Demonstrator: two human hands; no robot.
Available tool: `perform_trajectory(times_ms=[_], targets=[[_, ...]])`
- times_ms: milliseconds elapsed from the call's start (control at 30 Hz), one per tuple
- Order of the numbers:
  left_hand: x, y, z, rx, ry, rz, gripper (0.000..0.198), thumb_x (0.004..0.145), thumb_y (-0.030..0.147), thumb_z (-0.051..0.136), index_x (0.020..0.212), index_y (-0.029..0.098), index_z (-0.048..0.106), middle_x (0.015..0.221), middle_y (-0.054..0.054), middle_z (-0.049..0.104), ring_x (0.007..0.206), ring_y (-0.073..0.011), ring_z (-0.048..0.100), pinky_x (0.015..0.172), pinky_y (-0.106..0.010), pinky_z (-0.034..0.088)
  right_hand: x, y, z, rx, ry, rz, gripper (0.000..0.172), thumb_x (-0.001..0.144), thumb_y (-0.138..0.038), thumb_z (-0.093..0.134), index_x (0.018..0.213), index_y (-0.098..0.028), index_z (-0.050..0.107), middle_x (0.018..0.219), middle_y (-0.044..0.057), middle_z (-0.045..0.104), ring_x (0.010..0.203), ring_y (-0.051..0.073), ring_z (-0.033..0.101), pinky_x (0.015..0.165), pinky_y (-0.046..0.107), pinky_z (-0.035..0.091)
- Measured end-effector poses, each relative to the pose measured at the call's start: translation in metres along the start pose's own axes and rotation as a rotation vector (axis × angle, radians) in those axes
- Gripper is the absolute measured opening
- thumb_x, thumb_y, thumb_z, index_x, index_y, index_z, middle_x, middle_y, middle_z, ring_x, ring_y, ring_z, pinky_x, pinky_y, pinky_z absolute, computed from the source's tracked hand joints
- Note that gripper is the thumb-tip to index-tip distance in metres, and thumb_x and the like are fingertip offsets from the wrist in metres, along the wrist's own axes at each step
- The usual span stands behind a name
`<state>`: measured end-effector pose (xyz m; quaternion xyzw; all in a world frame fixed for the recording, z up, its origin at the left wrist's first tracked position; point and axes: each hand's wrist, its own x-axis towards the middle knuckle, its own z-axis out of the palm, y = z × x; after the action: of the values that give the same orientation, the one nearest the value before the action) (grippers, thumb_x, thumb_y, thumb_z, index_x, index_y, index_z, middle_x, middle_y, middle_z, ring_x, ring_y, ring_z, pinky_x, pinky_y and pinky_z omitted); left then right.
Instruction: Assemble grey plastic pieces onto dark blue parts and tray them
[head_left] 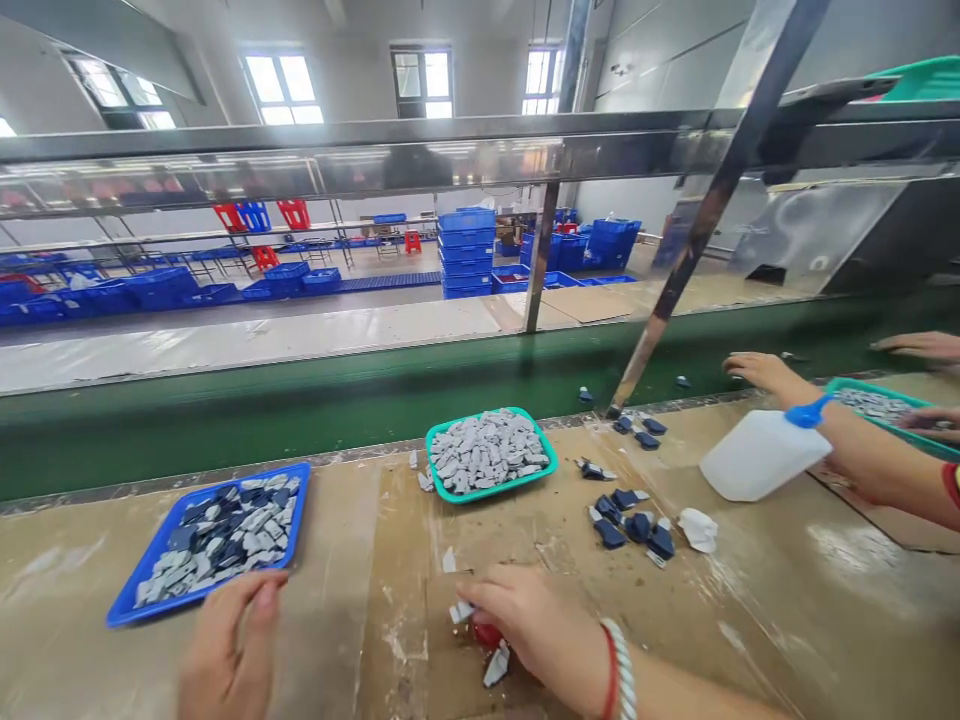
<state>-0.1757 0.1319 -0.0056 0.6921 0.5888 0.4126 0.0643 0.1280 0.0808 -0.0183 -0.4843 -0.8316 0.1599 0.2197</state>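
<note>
My left hand [229, 650] rests on the brown table just below the blue tray [131, 595], which holds dark blue and grey pieces; its fingers are bent and I see nothing in them. My right hand [536, 630] is curled over a small red object [486, 633] on the table, with white scraps [496, 665] beside it. A teal tray [550, 463] heaped with grey pieces stands further back in the middle. A few dark blue pieces [634, 522] lie loose to its right.
A white plastic bottle with a blue cap [761, 455] lies on its side at the right. Another person's arm and hands [847, 440] reach over the table and green conveyor belt [300, 400], near a second teal tray [926, 440]. A metal frame post [675, 280] slants down to the table.
</note>
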Motion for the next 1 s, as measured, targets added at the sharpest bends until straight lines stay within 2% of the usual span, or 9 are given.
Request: perform_trajectory(times_ms=[67,167,300,433,533,600,667,900,1000], targets=[[0.029,0.040,0.033,-0.066,-0.149,0.239,0.020,0.092,0.035,0.045,0.094,0.020,0.059,0.095,-0.004,0.061,0.090,-0.0215,0.056,0.080,-0.034,0.044,-0.040,0.012,0.009,0.128,0.092,0.064,0.026,0.085,-0.008,0.056,0.107,-0.019,0.065,0.094,0.004,0.070,0.083,0.017,0.065,0.073,0.024,0.049],[0.054,0.119,0.092,-0.112,-0.418,0.628,0.014,0.094,0.024,0.045,0.099,0.021,0.058,0.093,-0.003,0.062,0.092,-0.0188,0.055,0.082,-0.031,0.042,-0.077,0.021,0.023,0.284,0.225,0.142,0.023,0.084,-0.007,0.055,0.101,-0.017,0.067,0.094,0.006,0.070,0.085,0.018,0.065,0.076,0.024,0.049],[0.045,0.208,0.181,-0.029,-0.797,1.126,0.016,0.093,0.022,0.047,0.104,0.019,0.060,0.101,-0.006,0.062,0.095,-0.0206,0.054,0.084,-0.033,0.041,-0.097,0.021,0.030,0.412,0.353,0.231,0.024,0.084,-0.007,0.053,0.100,-0.015,0.068,0.096,0.008,0.067,0.086,0.017,0.064,0.077,0.024,0.050],[0.024,0.239,0.258,0.000,-0.947,1.211,0.023,0.079,0.024,0.069,0.097,0.012,0.063,0.101,-0.013,0.061,0.098,-0.0275,0.055,0.083,-0.037,0.042,-0.112,0.021,0.022,0.458,0.410,0.321,0.022,0.084,-0.008,0.055,0.100,-0.017,0.069,0.093,0.008,0.068,0.086,0.017,0.064,0.077,0.025,0.050],[0.021,0.240,0.281,-0.068,-1.042,1.162,0.026,0.070,0.023,0.077,0.091,0.012,0.064,0.100,-0.014,0.061,0.099,-0.0290,0.056,0.084,-0.038,0.041,-0.122,0.026,0.014,0.448,0.464,0.417,0.016,0.085,-0.012,0.058,0.095,-0.017,0.070,0.089,0.007,0.068,0.083,0.017,0.064,0.074,0.026,0.050],[0.023,0.238,0.276,-0.145,-1.075,1.076,0.025,0.069,0.021,0.077,0.089,0.013,0.064,0.102,-0.014,0.061,0.101,-0.0294,0.054,0.088,-0.038,0.040,-0.125,0.028,0.011,0.429,0.468,0.442,0.015,0.085,-0.012,0.059,0.093,-0.017,0.070,0.088,0.007,0.068,0.082,0.018,0.063,0.074,0.027,0.050],[0.027,0.235,0.256,-0.231,-1.077,0.943,0.023,0.073,0.023,0.072,0.091,0.013,0.061,0.101,-0.013,0.061,0.099,-0.0281,0.054,0.088,-0.038,0.039,-0.123,0.029,0.014,0.404,0.419,0.427,0.016,0.086,-0.012,0.058,0.094,-0.018,0.070,0.089,0.006,0.068,0.083,0.019,0.063,0.076,0.029,0.050],[0.013,0.195,0.140,-0.590,-0.981,0.358,0.025,0.095,0.035,0.035,0.113,0.018,0.037,0.092,-0.005,0.056,0.082,-0.0165,0.056,0.076,-0.029,0.046,-0.107,0.020,0.038,0.147,0.251,0.239,0.019,0.089,-0.013,0.051,0.090,-0.017,0.069,0.085,0.007,0.065,0.078,0.018,0.060,0.071,0.030,0.050],[-0.012,0.165,0.100,-0.895,-0.941,-0.080,0.026,0.093,0.032,0.037,0.113,0.017,0.044,0.080,-0.002,0.053,0.073,-0.0142,0.052,0.071,-0.027,0.043,-0.106,0.022,0.041,0.065,0.176,0.208,0.025,0.091,-0.014,0.046,0.084,-0.015,0.070,0.082,0.009,0.065,0.073,0.019,0.060,0.066,0.031,0.050]])
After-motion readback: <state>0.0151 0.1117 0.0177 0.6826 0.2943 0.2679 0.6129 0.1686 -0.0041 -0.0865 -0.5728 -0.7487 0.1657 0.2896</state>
